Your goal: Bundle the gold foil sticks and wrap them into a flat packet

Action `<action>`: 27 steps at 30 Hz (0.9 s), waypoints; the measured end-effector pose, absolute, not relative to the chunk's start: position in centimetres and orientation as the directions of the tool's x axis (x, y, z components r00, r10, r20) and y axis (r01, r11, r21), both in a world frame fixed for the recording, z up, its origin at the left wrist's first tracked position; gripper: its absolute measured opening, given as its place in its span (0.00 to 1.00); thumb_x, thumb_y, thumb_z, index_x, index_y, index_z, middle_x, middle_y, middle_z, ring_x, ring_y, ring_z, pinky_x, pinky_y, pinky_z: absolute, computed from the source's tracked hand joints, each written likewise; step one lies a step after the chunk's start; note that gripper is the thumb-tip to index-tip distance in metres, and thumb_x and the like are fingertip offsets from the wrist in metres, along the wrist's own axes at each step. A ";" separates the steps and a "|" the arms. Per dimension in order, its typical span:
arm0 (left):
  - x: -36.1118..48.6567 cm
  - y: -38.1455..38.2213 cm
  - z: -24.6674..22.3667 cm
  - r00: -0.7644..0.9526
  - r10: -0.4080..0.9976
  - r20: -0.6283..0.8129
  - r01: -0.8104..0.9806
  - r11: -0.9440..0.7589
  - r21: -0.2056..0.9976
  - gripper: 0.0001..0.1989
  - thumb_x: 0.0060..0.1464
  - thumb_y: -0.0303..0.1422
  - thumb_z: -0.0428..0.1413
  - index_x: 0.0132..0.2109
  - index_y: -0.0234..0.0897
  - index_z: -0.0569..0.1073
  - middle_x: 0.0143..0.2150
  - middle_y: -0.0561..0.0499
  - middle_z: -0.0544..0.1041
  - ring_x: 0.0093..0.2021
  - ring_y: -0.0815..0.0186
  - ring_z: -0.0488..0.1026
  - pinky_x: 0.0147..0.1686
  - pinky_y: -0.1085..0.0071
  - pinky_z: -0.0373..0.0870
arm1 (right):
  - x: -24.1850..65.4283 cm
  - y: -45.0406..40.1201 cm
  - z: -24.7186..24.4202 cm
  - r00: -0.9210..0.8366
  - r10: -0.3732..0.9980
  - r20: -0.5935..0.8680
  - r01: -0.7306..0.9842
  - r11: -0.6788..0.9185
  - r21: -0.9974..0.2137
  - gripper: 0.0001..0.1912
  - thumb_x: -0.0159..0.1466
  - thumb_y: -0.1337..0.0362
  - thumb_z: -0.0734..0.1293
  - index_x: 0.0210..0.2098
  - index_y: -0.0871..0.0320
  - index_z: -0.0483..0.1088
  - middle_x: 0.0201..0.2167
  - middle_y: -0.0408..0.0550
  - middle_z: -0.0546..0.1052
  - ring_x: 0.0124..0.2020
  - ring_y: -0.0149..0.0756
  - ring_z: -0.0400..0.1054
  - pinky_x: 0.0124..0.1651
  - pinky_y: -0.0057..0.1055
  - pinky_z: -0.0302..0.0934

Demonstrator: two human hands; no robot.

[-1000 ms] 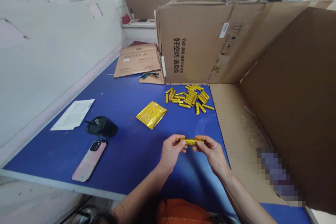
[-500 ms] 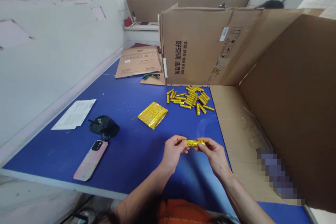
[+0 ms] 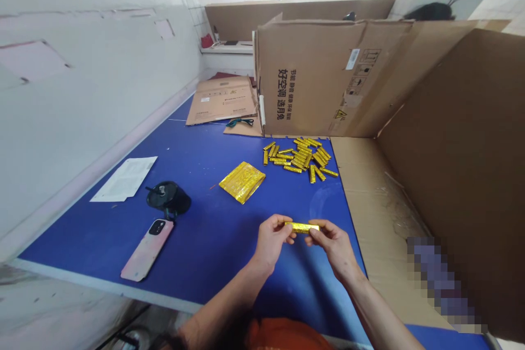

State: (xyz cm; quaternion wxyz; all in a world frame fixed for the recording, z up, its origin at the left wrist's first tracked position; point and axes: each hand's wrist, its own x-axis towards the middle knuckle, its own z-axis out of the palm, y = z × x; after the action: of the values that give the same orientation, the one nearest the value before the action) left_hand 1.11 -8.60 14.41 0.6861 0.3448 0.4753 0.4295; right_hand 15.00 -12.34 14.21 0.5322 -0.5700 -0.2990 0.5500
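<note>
Between my two hands is a small gold foil-wrapped stick (image 3: 302, 227), held level above the blue table. My left hand (image 3: 272, 238) pinches its left end between thumb and fingers. At the other end, the thumb and fingers of my right hand (image 3: 333, 240) close on it. Beyond my hands lies a loose pile of several similar gold sticks (image 3: 301, 157). A flat stack of gold foil sheets (image 3: 242, 182) rests to the left of the pile, apart from both hands.
Left on the blue table (image 3: 205, 246) are a pink phone (image 3: 146, 251), a black lidded cup (image 3: 170, 198) and a white paper (image 3: 124, 179). Scissors (image 3: 240, 122) lie by flat cardboard (image 3: 223, 101). Tall cardboard walls (image 3: 311, 76) stand behind and right.
The whole view has shifted slightly, so things appear a little lower and further right. Both hands keep hold of the gold stick, which now shows a brighter, smoother face.
</note>
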 end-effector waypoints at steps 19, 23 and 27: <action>-3.3 -8.8 12.0 0.036 0.885 -0.463 -0.262 0.456 0.851 0.11 0.34 0.33 0.60 0.27 0.31 0.69 0.23 0.52 0.71 0.20 0.71 0.68 0.20 0.75 0.63 | 19.1 1.8 8.1 0.249 0.793 -0.556 -0.332 -0.469 -0.818 0.04 0.57 0.64 0.63 0.27 0.57 0.64 0.23 0.45 0.76 0.19 0.29 0.68 0.22 0.26 0.62; -3.9 -8.6 11.0 0.008 0.899 -0.438 -0.186 0.431 0.883 0.10 0.36 0.35 0.58 0.26 0.31 0.70 0.22 0.51 0.71 0.20 0.71 0.68 0.19 0.75 0.63 | 17.7 3.2 7.8 0.255 0.805 -0.535 -0.323 -0.451 -0.832 0.01 0.57 0.66 0.62 0.30 0.56 0.64 0.29 0.44 0.76 0.25 0.31 0.71 0.27 0.29 0.65; -4.5 -7.1 9.3 -0.063 0.942 -0.328 0.048 0.332 0.942 0.09 0.43 0.34 0.54 0.28 0.31 0.72 0.23 0.50 0.72 0.21 0.69 0.69 0.20 0.74 0.64 | 16.5 1.4 5.5 0.269 0.773 -0.575 -0.233 -0.527 -0.817 0.01 0.57 0.68 0.63 0.30 0.59 0.65 0.25 0.43 0.74 0.20 0.29 0.68 0.24 0.27 0.62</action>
State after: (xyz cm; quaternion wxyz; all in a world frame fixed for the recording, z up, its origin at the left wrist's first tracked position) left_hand -4.53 -7.10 9.26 0.5483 0.4098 0.6043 0.4078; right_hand 16.53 1.44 5.52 0.4416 -0.6629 -0.2035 0.5694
